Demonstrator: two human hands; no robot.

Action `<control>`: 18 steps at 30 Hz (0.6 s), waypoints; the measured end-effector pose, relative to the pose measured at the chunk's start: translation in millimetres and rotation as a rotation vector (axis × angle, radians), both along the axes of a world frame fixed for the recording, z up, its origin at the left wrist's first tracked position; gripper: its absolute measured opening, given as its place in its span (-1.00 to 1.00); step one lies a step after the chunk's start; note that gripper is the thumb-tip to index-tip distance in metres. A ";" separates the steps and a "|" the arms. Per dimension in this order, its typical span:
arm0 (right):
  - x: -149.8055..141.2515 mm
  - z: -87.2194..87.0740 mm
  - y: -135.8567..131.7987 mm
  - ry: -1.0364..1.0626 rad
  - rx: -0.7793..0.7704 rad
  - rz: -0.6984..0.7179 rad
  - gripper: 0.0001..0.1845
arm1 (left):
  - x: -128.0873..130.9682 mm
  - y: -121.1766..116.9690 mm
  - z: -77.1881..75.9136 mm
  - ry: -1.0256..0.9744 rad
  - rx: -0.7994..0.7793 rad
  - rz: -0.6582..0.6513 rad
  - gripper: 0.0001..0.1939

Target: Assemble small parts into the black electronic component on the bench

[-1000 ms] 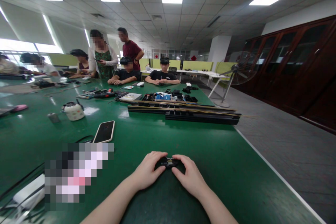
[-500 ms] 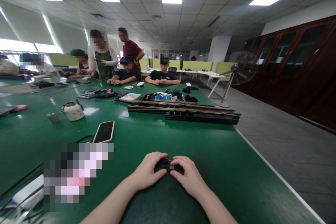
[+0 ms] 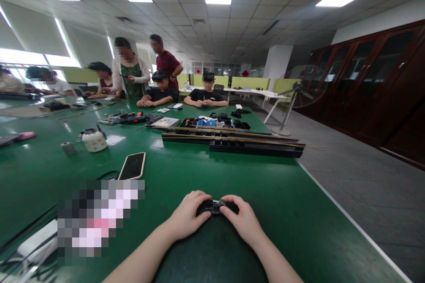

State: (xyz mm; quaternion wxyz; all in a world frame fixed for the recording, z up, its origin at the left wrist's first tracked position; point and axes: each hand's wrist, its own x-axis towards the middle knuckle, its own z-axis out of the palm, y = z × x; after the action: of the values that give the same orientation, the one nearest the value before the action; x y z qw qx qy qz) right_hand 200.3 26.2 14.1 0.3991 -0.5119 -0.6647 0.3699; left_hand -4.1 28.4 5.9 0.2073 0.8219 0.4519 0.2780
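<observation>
A small black part with a metal middle rests on the green table close to me. My left hand pinches its left end with curled fingers. My right hand pinches its right end the same way. Both forearms lie on the table's near edge. The fingers hide most of the part, so its shape is unclear.
A phone lies face up to the left. Long black rails with thin rods cross the table further back, with a white kettle at left. Several people sit and stand at the far end. The table's right edge meets the floor aisle.
My right hand's fingers have shifted slightly on the small part, and the part has turned a little between my fingertips. My left hand has barely moved.
</observation>
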 end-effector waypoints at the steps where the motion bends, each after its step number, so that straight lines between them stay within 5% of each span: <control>1: 0.0 0.4 0.4 0.017 -0.010 -0.003 -0.81 | 0.1 0.1 -0.1 -0.002 0.001 0.005 -0.66; 18: 1.6 -2.8 9.8 0.503 -0.142 -0.150 -0.46 | 0.8 -0.2 1.7 -0.009 -0.013 0.018 -0.64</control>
State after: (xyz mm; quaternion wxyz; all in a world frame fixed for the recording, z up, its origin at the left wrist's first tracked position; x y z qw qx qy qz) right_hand 201.8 36.0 11.3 0.5410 -0.4784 -0.4773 0.5007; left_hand -3.3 28.2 7.6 0.2124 0.8152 0.4600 0.2807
